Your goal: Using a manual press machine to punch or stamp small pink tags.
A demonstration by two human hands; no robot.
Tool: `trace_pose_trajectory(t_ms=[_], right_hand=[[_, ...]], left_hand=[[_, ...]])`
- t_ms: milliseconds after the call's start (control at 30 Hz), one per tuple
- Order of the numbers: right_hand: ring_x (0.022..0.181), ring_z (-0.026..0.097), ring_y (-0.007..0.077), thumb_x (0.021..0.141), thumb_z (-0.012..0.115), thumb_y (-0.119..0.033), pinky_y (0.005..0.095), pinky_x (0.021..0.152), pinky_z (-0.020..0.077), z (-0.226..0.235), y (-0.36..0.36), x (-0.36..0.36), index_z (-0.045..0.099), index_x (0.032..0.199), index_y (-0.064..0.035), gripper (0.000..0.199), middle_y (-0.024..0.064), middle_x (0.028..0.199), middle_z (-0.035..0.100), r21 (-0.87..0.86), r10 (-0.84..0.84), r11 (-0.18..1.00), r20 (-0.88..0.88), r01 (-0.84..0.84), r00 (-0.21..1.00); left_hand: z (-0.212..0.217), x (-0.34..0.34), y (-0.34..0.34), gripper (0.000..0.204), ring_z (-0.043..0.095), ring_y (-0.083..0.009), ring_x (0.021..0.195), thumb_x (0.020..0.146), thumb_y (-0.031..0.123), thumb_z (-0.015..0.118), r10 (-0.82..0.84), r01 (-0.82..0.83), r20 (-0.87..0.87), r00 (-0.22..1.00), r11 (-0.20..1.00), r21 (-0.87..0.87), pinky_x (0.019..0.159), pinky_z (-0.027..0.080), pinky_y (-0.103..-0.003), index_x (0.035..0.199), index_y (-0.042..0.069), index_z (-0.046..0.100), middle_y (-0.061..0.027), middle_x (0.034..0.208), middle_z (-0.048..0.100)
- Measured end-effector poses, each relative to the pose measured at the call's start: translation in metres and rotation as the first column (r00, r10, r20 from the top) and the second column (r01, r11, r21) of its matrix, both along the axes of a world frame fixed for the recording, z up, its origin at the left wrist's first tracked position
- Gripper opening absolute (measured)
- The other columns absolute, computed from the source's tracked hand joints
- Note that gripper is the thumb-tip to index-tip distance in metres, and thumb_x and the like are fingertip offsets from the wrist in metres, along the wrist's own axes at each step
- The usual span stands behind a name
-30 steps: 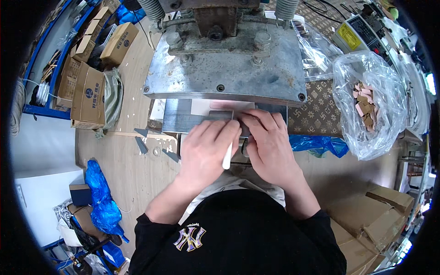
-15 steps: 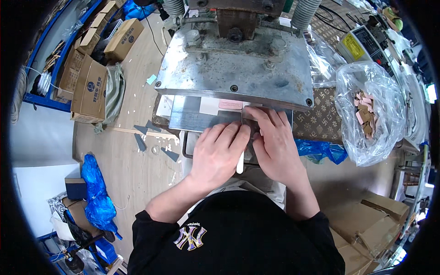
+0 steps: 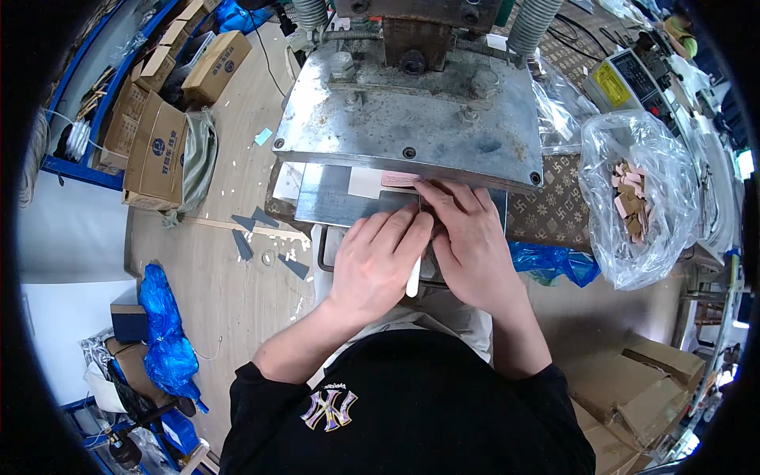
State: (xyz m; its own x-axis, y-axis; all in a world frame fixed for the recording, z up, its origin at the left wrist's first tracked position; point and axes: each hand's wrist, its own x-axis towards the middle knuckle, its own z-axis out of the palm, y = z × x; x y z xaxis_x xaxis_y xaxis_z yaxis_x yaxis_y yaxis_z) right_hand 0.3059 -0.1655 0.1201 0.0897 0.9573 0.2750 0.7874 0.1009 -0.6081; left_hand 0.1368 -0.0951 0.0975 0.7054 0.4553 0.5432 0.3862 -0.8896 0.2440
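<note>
My left hand (image 3: 378,261) lies flat, fingers together, on the grey metal bed plate (image 3: 332,198) of a press machine (image 3: 408,119). My right hand (image 3: 467,241) lies beside it, fingertips reaching under the press's upper plate toward a small pink strip (image 3: 400,180) on a white sheet (image 3: 366,184). A thin white stick (image 3: 413,277) pokes out between the two hands; which hand holds it I cannot tell.
A clear plastic bag (image 3: 637,198) of small tan pieces sits right of the press, with blue plastic (image 3: 554,265) below it. A control box (image 3: 633,79) stands far right. Cardboard boxes (image 3: 162,131) pile at left on the wooden floor (image 3: 229,277); more boxes (image 3: 641,388) lower right.
Both hands have stayed together on the plate, and the right fingertips have pushed a little further under the press. The view has shifted slightly.
</note>
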Motion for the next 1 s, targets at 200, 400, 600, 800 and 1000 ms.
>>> trace_pose_trajectory(t_ms=[200,400,600,800,1000], right_hand=[[0.129,0.054,0.0406,0.085,0.054,0.002,0.0492,0.115,0.0381,-0.002,0.003,0.003,0.06,0.145,-0.0018,0.06,0.0206,0.14,0.061,0.008,0.035,0.999,-0.026,-0.034,0.999],[0.134,0.052,0.0387,0.087,0.053,0.004,0.0479,0.119,0.0346,-0.001,0.002,0.001,0.06,0.146,-0.0023,0.06,0.0199,0.141,0.061,0.008,0.03,1.0,-0.095,-0.029,0.995],[0.136,0.052,0.0365,0.091,0.054,0.004,0.0504,0.12,0.0313,-0.002,-0.004,-0.006,0.059,0.147,-0.0039,0.056,0.0183,0.143,0.059,0.007,0.037,0.999,-0.179,-0.037,0.983],[0.141,0.05,0.0334,0.093,0.052,0.006,0.0436,0.122,0.0301,0.004,-0.006,-0.01,0.06,0.148,-0.0057,0.056,0.0163,0.15,0.056,-0.031,0.026,0.999,-0.21,-0.033,0.977],[0.142,0.048,0.0345,0.093,0.052,0.006,0.0423,0.122,0.0323,0.006,-0.002,-0.013,0.061,0.146,-0.0067,0.055,0.0152,0.149,0.056,-0.061,0.03,0.997,-0.221,-0.044,0.975]], left_hand=[[0.003,-0.001,0.0,0.028,0.071,-0.0306,0.091,0.087,0.01,0.079,-0.008,0.01,0.076,0.997,1.0,-0.025,0.078,0.055,-0.041,0.113,0.004,0.072,-0.013,0.11,0.073],[0.003,-0.017,0.0,0.029,0.069,-0.0271,0.097,0.084,0.012,0.078,-0.064,0.067,0.165,0.984,0.998,-0.012,0.084,0.054,-0.04,0.112,0.006,0.071,-0.0101,0.113,0.07],[0.001,-0.032,0.016,0.027,0.069,-0.03,0.095,0.084,0.012,0.08,-0.014,0.01,0.255,0.967,1.0,0.016,0.085,0.054,-0.043,0.108,0.007,0.07,-0.0094,0.102,0.068],[0.007,-0.044,0.027,0.029,0.067,-0.0309,0.086,0.086,0.015,0.079,0.205,-0.192,0.071,0.976,0.968,-0.161,0.079,0.052,-0.044,0.113,0.007,0.069,-0.0095,0.092,0.065],[0.01,-0.026,0.033,0.029,0.068,-0.0301,0.078,0.091,0.02,0.078,0.172,-0.167,0.025,0.985,0.977,-0.129,0.075,0.051,-0.043,0.117,0.009,0.069,-0.0086,0.082,0.065]])
